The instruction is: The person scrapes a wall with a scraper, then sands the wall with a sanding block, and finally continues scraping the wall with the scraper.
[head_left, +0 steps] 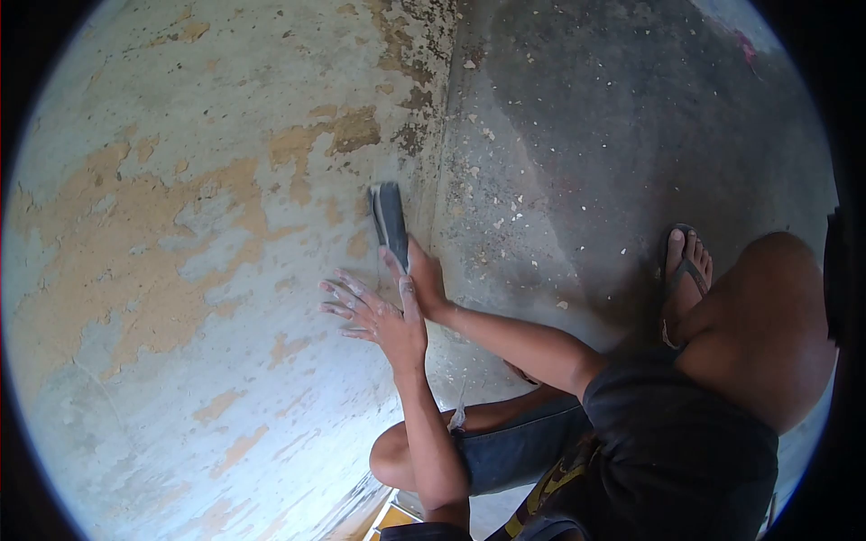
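My right hand (427, 281) is closed around the narrow end of a dark, flat scraper (390, 215) with a pale stripe along it. Its wide end reaches up and overlaps the wall (225, 298), close to the corner with the floor. Beside it, my left hand (383, 325) is spread out in front of the wall, with white dust on its fingers. The thumb of that hand overlaps the right hand in this view. Around both hands the wall's pale coating is patchy, with tan areas showing where it has come off.
Many pale flakes (505, 216) are scattered on the dark grey floor (613, 135) along the wall's base. My foot in a flip-flop (687, 261) is planted on the floor at the right. My bent knee (397, 458) is near the wall below. A yellow, white-edged object (395, 517) shows at the bottom.
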`<control>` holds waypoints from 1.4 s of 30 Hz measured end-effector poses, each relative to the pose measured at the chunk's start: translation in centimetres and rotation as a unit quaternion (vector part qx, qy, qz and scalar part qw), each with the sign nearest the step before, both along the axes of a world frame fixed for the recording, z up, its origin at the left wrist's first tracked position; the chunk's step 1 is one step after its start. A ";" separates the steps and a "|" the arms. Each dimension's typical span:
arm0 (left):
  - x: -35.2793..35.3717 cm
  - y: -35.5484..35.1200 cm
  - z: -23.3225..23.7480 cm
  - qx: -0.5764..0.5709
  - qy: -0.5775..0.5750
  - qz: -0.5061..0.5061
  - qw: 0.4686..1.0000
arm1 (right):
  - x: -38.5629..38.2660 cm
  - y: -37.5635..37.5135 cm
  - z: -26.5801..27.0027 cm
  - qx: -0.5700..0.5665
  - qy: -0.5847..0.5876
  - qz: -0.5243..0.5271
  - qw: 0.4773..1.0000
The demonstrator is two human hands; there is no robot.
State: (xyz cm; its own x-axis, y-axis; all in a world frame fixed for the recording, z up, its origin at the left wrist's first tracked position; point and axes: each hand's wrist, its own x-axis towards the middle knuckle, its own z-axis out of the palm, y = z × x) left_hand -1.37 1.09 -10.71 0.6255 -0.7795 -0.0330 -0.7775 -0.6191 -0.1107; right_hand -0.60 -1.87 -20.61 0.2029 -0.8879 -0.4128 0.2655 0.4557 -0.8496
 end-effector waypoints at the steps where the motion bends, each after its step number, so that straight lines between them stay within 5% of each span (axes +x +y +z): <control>1: 0.1 0.2 0.1 -0.001 -0.001 0.002 1.000 | -0.1 -0.1 0.4 -0.001 -0.001 0.002 1.000; 9: 0.1 0.0 -0.6 -0.011 -0.015 -0.003 1.000 | 0.6 4.8 0.5 -0.044 0.068 0.040 0.996; 12: 0.0 0.1 -0.1 -0.004 -0.010 -0.003 1.000 | -0.3 1.2 0.5 0.011 -0.012 0.055 0.998; 21: -0.2 -0.3 -0.3 -0.003 -0.002 0.004 1.000 | 0.4 4.2 0.3 -0.037 0.042 0.035 0.998; 28: 0.3 0.1 0.1 0.005 -0.006 -0.007 1.000 | -0.7 0.3 1.0 0.006 -0.023 -0.004 1.000; 30: 0.3 0.0 -0.3 0.000 -0.014 -0.004 1.000 | -0.4 3.0 1.1 0.017 0.031 0.088 0.995; 37: 0.1 0.1 -0.1 -0.004 -0.005 0.003 1.000 | -0.3 -0.4 0.2 0.017 0.001 0.059 0.998; 39: 0.3 0.4 0.3 0.009 -0.002 -0.004 1.000 | 0.2 -1.5 0.0 -0.029 0.028 -0.030 0.999; 42: 0.4 0.4 -0.1 -0.003 0.001 -0.010 1.000 | -0.8 1.0 1.1 -0.014 0.011 0.020 1.000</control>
